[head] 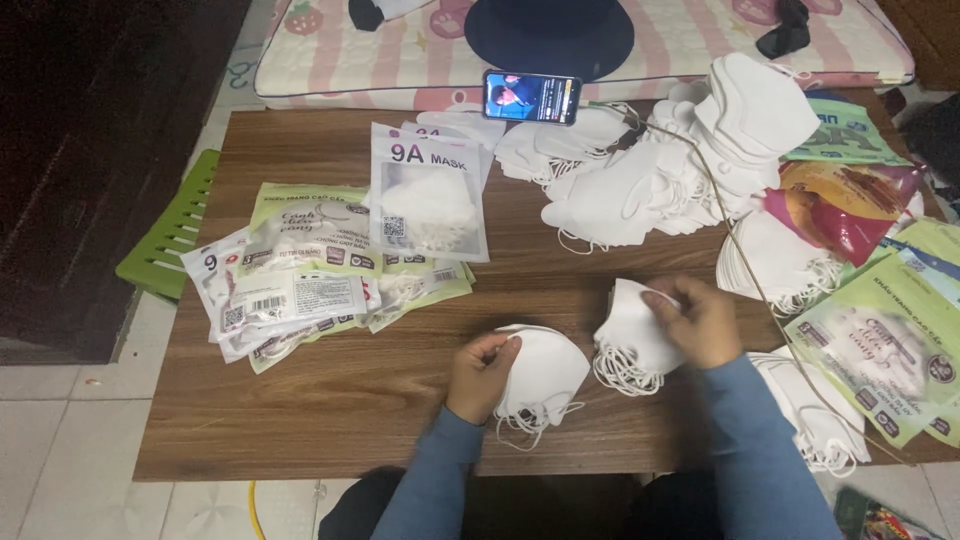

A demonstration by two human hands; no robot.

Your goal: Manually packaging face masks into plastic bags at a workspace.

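Left hand [480, 372] fingers pinch the edge of a small stack of white masks [545, 378] on the worktop [330, 400]; right hand [700, 322] fingers close around another mask stack [630, 335] just beside it.

- A wooden table [330, 420] stood on a pale tiled floor [60, 450].
- Sealed mask packets [300, 270] lay heaped at the table's left, one clear-fronted packet [428, 195] resting on top.
- A phone [531, 97] with a lit screen lay at the far edge.
- A dark hat [549, 35] sat on a pink striped cushion [690, 40].
- Green empty pouches [885, 350] were piled at the right.
- A green plastic stool [170, 235] stood just beside the table.
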